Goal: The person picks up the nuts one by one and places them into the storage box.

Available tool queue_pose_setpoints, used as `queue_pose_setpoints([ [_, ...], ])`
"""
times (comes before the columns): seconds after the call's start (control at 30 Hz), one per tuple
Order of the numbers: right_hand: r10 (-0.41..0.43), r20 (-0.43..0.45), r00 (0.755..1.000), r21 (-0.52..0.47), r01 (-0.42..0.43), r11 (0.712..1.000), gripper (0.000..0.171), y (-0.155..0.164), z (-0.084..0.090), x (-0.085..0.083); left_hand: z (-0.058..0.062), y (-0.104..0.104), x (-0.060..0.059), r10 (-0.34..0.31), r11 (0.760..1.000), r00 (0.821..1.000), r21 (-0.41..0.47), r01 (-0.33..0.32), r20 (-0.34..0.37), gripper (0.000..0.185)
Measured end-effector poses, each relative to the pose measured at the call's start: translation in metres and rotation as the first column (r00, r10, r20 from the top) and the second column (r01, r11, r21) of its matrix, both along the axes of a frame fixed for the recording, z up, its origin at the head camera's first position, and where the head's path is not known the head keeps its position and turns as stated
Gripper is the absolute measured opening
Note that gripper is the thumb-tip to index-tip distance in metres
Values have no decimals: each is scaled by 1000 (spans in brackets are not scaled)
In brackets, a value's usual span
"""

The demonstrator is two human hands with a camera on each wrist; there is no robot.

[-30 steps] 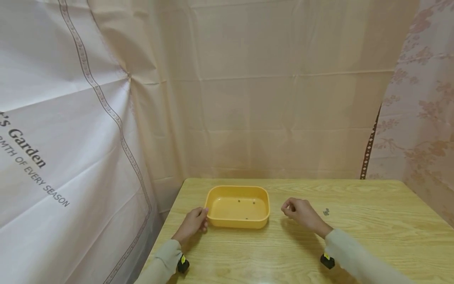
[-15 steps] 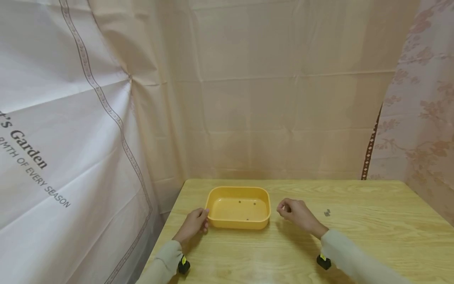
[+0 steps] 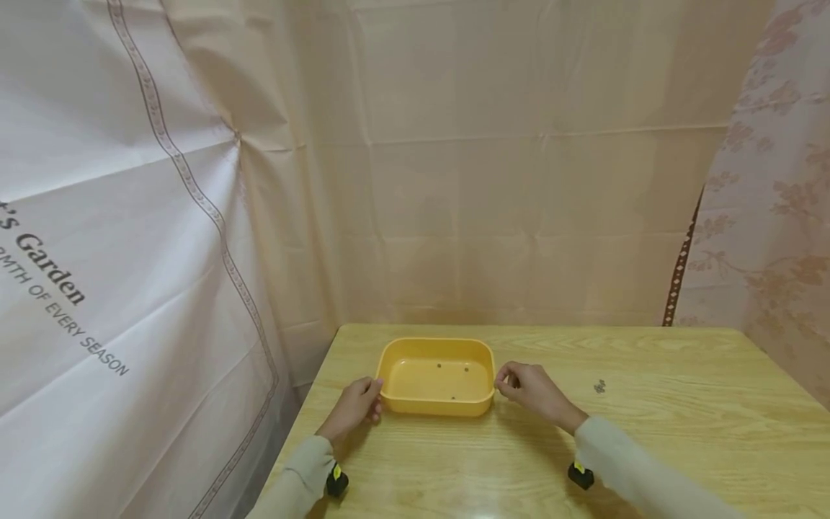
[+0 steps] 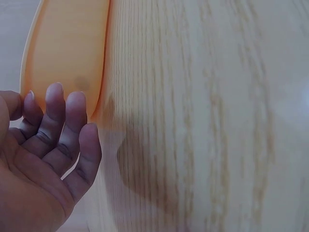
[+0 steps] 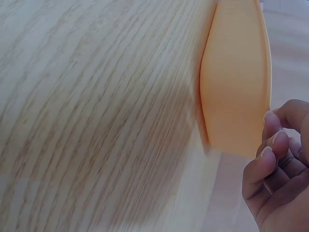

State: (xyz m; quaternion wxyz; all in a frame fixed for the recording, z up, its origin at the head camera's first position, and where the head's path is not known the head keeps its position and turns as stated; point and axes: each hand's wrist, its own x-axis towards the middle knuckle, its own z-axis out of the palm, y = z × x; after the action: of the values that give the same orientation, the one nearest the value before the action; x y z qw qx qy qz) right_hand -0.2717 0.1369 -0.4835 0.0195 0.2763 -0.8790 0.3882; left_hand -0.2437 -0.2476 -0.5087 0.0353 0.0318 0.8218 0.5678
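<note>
A yellow plastic basin (image 3: pixel 436 408) stands on the table, with a few tiny dark grey pieces (image 3: pixel 466 370) on its floor. At its left end, my left hand (image 3: pixel 351 407) pinches the rim between thumb and forefinger; the other fingers curl along the outer wall, as the left wrist view shows. My right hand (image 3: pixel 534 391) is at the opposite end, fingers bent and thumb near the forefinger, the tips at the rim. Whether these fingertips grip the rim or hold something small is hidden. Right of that hand lies a small cluster of similar grey pieces (image 3: pixel 599 387).
The wood-grain table (image 3: pixel 681 425) extends to the right and toward me. A beige cloth (image 3: pixel 454 216) hangs behind it, with a white printed cloth (image 3: pixel 130 288) at left and a floral one (image 3: pixel 772 216) at right. Each wrist carries a small black device (image 3: pixel 580 475).
My right hand has moved left, from a short distance off up to the basin's right rim. The left hand keeps its hold, and the basin and grey pieces stay in place.
</note>
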Motion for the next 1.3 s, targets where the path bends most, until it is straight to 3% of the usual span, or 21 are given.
queue_pose_setpoints([
  [1.3, 62, -2, 998, -8, -62, 998, 13, -5, -2, -1, 0, 1, 0, 18, 999, 1000, -35, -18, -1, 38],
])
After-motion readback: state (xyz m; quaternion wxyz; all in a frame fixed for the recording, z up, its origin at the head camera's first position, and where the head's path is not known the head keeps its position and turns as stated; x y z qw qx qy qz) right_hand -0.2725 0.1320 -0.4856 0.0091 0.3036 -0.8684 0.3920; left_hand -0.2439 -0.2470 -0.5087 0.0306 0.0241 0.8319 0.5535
